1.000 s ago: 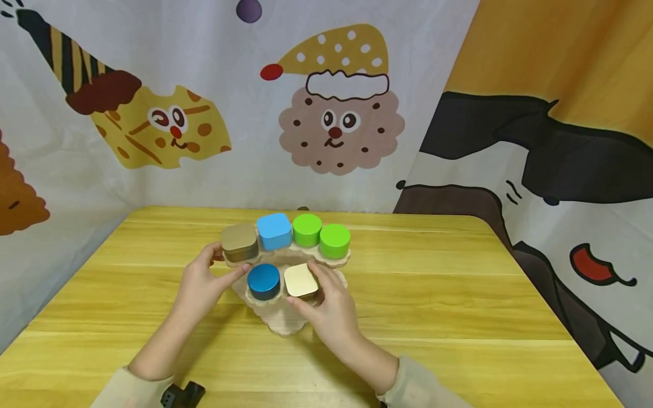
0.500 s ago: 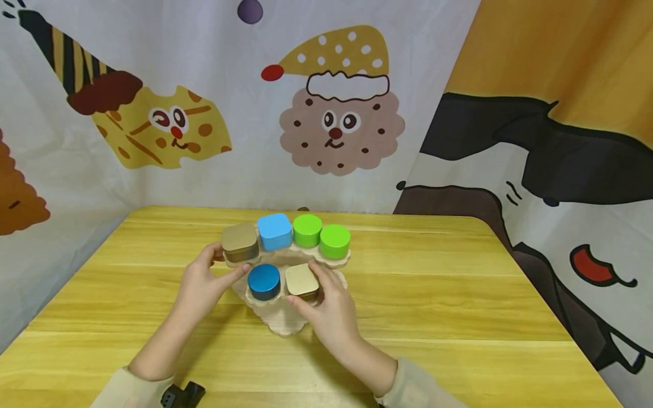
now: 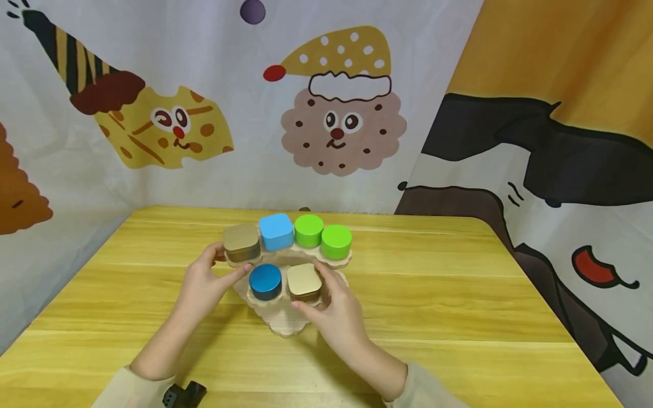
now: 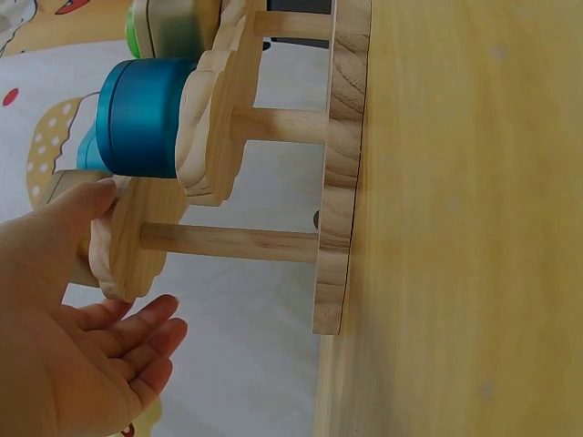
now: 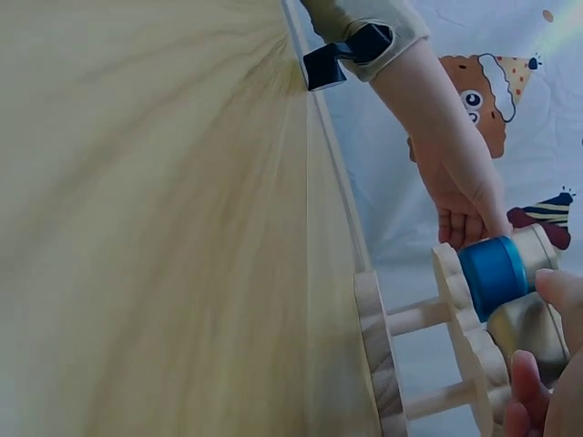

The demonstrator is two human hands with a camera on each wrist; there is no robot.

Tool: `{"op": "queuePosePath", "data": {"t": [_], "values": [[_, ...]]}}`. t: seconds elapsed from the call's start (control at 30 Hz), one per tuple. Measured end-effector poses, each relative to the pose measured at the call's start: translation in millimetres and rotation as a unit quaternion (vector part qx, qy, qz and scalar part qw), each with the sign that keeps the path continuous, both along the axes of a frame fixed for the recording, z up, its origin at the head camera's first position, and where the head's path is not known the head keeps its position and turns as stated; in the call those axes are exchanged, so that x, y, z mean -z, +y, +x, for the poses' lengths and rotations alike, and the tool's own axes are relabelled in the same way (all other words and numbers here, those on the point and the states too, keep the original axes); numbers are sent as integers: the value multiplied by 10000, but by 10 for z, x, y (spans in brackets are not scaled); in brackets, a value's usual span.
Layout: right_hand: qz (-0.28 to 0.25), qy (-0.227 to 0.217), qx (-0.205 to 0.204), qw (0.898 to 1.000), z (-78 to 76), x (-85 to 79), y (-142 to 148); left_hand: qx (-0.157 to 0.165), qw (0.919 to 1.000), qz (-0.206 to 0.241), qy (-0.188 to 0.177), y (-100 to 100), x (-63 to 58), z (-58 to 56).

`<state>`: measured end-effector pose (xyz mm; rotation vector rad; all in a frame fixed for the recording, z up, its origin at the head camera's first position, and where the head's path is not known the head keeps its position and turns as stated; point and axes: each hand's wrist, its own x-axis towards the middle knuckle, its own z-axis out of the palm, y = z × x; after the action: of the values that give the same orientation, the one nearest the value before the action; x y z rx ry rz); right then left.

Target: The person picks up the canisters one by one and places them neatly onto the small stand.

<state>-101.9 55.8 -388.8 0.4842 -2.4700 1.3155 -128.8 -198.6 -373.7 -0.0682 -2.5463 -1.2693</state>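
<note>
A two-tier wooden stand [image 3: 282, 317] with scalloped edges is in the middle of the table. My left hand [image 3: 201, 286] pinches the upper tier's left edge, thumb on top, as the left wrist view shows; its other fingers are loosely bent below. On the lower tier sit a dark blue round tin [image 3: 265, 281] and a square gold tin [image 3: 304, 281]. Around the gold tin is my right hand [image 3: 340, 311], thumb and index spread at its front and right side. In the right wrist view the gold tin [image 5: 528, 330] shows between thumb and fingers.
Along the upper tier stand a darker gold square tin [image 3: 241, 242], a light blue square one [image 3: 276, 231] and two green round tins [image 3: 308, 230]. The wooden tabletop [image 3: 433, 283] ends at a printed cartoon curtain [image 3: 245, 181]. A black device [image 3: 183, 395] is at the left sleeve.
The right hand's thumb and index have spread slightly and drawn back from the gold tin, which stays on the lower tier. The left hand keeps its grip on the stand.
</note>
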Motion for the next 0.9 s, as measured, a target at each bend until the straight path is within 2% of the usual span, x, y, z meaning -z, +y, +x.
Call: {"op": "queuePosePath", "data": {"t": [0.23,0.43,0.9], "values": [[18,-139,-162,9998,68,-9,185,8,10000,3,-58,12,-17,-8],[-72,-43,-390,9992,99,-20,359,11,10000,1,-86,14,-27,-3],[159,228,-503,9983,3,-55,953,128,9997,-78,-194,-19,-73,29]]}}
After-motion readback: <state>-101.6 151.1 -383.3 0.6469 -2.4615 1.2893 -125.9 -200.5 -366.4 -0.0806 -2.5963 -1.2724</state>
